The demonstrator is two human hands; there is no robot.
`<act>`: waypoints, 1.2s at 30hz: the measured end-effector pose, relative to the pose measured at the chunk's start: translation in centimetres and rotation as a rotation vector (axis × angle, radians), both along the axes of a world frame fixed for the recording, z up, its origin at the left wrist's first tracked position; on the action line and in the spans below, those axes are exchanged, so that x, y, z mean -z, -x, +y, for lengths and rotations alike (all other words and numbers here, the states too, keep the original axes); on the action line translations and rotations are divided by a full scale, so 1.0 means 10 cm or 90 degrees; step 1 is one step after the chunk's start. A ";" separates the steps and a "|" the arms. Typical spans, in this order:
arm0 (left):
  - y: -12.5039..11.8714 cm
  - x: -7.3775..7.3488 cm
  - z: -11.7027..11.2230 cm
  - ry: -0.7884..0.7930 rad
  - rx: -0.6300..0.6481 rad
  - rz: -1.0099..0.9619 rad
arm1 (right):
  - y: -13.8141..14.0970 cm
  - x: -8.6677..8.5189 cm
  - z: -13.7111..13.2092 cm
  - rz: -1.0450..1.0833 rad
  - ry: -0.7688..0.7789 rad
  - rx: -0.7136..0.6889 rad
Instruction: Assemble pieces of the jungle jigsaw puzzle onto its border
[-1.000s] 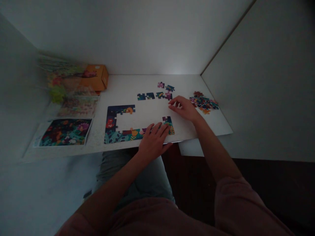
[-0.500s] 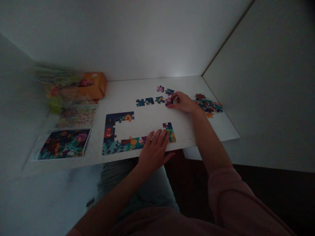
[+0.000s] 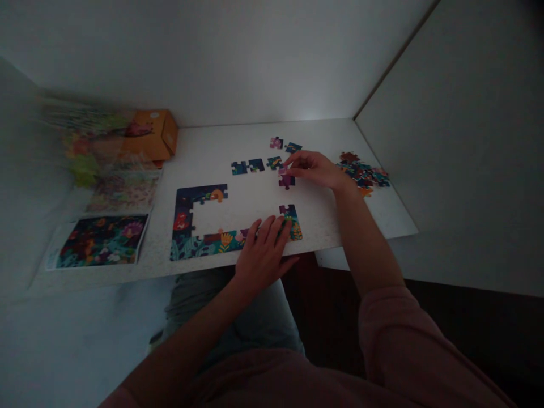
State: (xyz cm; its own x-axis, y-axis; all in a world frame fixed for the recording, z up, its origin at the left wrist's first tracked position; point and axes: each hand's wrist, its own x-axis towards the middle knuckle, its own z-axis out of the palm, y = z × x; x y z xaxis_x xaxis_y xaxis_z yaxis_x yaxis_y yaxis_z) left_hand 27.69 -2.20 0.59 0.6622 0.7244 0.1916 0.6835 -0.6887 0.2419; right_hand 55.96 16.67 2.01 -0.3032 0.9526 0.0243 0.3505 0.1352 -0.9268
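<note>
1. Head view: a white speckled bench (image 3: pixel 259 141) sits between pale walls, with a dark floor beyond its near edge.
2. At the far left stand an orange cardboard box (image 3: pixel 151 135) and a blurred, multicoloured flat package (image 3: pixel 91 139).
3. Along the left lie a pale floral printed sheet (image 3: pixel 123 191) and, nearer, a dark floral picture sheet (image 3: pixel 101 241).
4. Mid-bench lies a partly built navy floral jigsaw border (image 3: pixel 187 224), open in its middle.
5. Small joined groups of jigsaw pieces (image 3: pixel 245 167) sit farther away, and a loose heap of multicoloured jigsaw pieces (image 3: pixel 363 174) lies to the right.
6. The right hand (image 3: pixel 314 170) pinches a purple jigsaw piece (image 3: pixel 286 180) between thumb and fingertips, just beside the far groups.
7. The left hand (image 3: pixel 264 255) rests spread, its fingertips (image 3: pixel 280 224) touching the border's near right pieces.
</note>
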 end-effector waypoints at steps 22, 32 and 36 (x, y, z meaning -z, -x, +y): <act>0.03 -0.19 -0.07 -0.164 0.027 0.171 | -0.06 0.17 -0.04 -0.020 -0.012 0.032; 0.02 -0.05 -0.06 -0.143 0.014 0.121 | 0.08 -0.07 -0.16 -0.098 0.041 0.104; -0.01 -0.04 -0.05 -0.077 -0.006 0.071 | 0.03 -0.10 -0.18 -0.066 0.063 -0.044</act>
